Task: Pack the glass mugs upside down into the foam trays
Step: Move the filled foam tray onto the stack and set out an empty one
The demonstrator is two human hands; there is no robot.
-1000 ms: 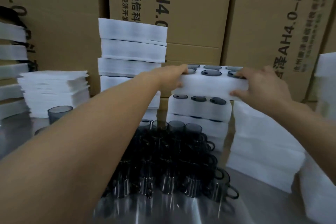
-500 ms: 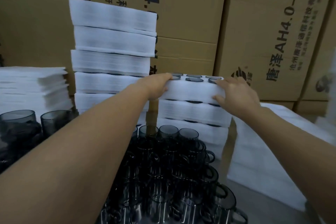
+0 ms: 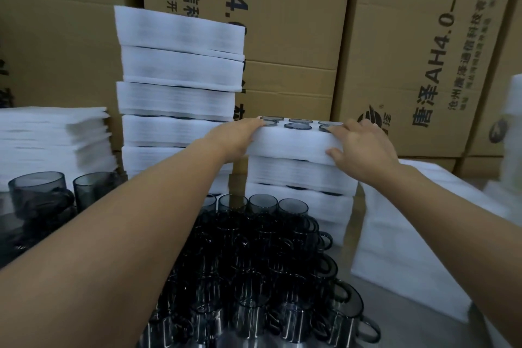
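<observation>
A white foam tray (image 3: 291, 144) filled with upside-down smoky glass mugs (image 3: 298, 125) lies on top of a short stack of filled trays (image 3: 299, 178). My left hand (image 3: 237, 138) grips the tray's left end, fingers over the top edge. At the right end my right hand (image 3: 361, 147) holds it, fingers on top and thumb against the front face. Below my arms stands a dense cluster of upright dark glass mugs (image 3: 260, 257) on the metal table.
A taller stack of foam trays (image 3: 180, 87) rises at the back left. Thin foam sheets (image 3: 53, 135) are piled at far left, with two mugs (image 3: 65, 192) in front. Foam sheets (image 3: 423, 220) lie at right. Cardboard boxes (image 3: 395, 51) form the back wall.
The tray with both hands on it came down onto the stack below; the gap that showed mug bottoms under it has closed. My head moved closer and to the right.
</observation>
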